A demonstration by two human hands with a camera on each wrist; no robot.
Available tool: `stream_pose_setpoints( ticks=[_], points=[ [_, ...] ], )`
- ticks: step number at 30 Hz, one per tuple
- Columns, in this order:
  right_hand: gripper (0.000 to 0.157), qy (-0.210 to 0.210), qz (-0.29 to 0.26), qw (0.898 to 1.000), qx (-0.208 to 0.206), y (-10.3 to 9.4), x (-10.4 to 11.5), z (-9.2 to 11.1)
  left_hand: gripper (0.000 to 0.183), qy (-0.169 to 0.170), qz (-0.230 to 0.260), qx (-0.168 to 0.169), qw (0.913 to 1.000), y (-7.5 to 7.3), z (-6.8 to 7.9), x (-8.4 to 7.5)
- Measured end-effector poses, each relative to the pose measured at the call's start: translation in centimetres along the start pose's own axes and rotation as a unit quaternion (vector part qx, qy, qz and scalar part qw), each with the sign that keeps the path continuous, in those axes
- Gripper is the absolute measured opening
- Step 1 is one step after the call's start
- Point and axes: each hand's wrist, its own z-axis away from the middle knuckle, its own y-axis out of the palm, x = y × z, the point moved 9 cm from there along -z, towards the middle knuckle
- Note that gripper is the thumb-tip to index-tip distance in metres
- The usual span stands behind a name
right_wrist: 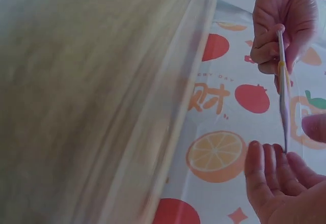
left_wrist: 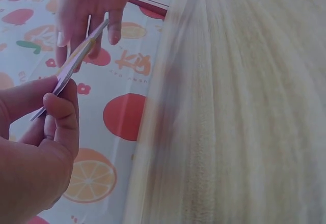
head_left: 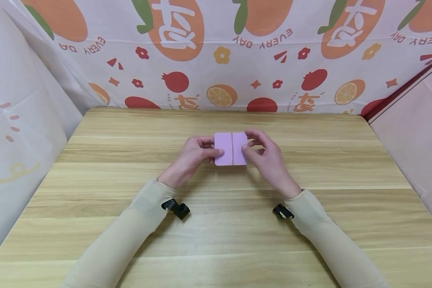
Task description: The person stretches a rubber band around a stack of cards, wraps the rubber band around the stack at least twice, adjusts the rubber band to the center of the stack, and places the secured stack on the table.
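Observation:
A thin lilac card (head_left: 223, 140) with rounded corners is held up over the table, tilted toward the head camera. A tan elastic band (head_left: 232, 150) runs round its middle from top to bottom, and looks yellow in the left wrist view. My left hand (head_left: 198, 154) pinches the card's left side, thumb on the front and curled fingers behind. At the opposite side is my right hand (head_left: 266, 158). Its fingertips (right_wrist: 277, 147) meet the card's edge, while the thumb (right_wrist: 314, 127) stands off the card's face in the right wrist view.
A wood-grain table (head_left: 216, 248) lies under both arms. A fruit-print cloth (head_left: 209, 72) hangs behind its far edge, and pale cloth (head_left: 21, 120) hangs at the left. Dark wrist straps (head_left: 176, 208) show at both beige sleeves (head_left: 126, 232).

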Motion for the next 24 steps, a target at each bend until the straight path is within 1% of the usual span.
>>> stream_pose_setpoints(
  ticks=[2, 5, 8, 10, 14, 18, 21, 24],
  points=[
    [0.044, -0.006, 0.006, 1.000, 0.003, -0.1, 0.1, 0.0, 0.026, -0.001, -0.002, 0.002, 1.0000, 0.0, 0.0, 0.0],
    [0.059, -0.016, 0.050, 0.998, 0.033, 0.1, 0.3, -0.2, 0.024, -0.001, -0.004, 0.003, 1.0000, -0.1, 0.0, 0.0],
    [0.077, -0.040, 0.114, 0.990, 0.075, 0.5, 0.7, -0.3, 0.024, 0.000, -0.004, 0.005, 1.0000, -0.3, -0.1, -0.1],
    [0.083, -0.060, 0.143, 0.983, 0.094, 0.6, 0.9, -0.4, 0.025, -0.002, -0.005, 0.010, 0.9999, -0.3, -0.1, -0.1],
    [0.086, -0.086, 0.174, 0.973, 0.124, 0.8, 1.1, -0.4, 0.028, -0.013, -0.004, 0.025, 0.9996, -0.2, -0.1, 0.1],
    [0.088, -0.094, 0.205, 0.963, 0.147, 1.1, 1.0, -0.3, 0.030, -0.019, -0.001, 0.036, 0.9992, 0.0, -0.2, 0.3],
    [0.088, -0.097, 0.218, 0.959, 0.151, 1.3, 1.0, -0.2, 0.030, -0.020, -0.001, 0.036, 0.9991, 0.1, -0.2, 0.3],
    [0.087, -0.102, 0.226, 0.958, 0.143, 1.2, 1.0, -0.2, 0.030, -0.021, -0.023, 0.035, 0.9989, 0.0, -0.2, 0.3]
  ],
)
